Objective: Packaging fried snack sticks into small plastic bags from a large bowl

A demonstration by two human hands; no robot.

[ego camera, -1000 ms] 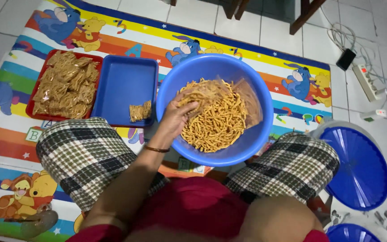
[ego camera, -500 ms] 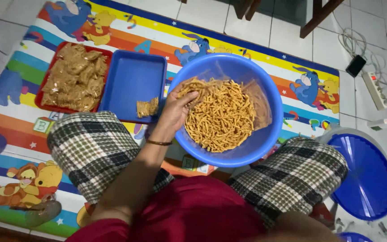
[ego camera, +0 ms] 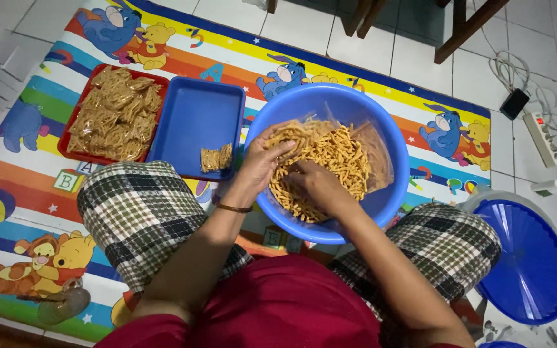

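A big blue basin [ego camera: 381, 116] full of orange-yellow stick snacks [ego camera: 336, 154] sits on the floor mat between my knees. My left hand [ego camera: 260, 161], with a thin bangle at the wrist, rests at the basin's left rim with fingers curled into the snacks. My right hand [ego camera: 317, 183] is dug into the heap near the basin's front, fingers bent among the sticks. To the left lies a blue tray [ego camera: 195, 122] holding one small packet of snacks [ego camera: 216, 158]. Further left a red tray [ego camera: 75, 129] is piled with several packets.
A colourful cartoon play mat [ego camera: 27, 193] covers the tiled floor. A round blue lid [ego camera: 530, 258] lies at the right by my knee. A power strip [ego camera: 546, 138] with cables and a black adapter [ego camera: 514, 103] sit at the far right. Wooden chair legs [ego camera: 465, 29] stand behind.
My right hand has come into the basin and now digs in the snacks beside the left hand. The left hand has stayed at the basin's left side.
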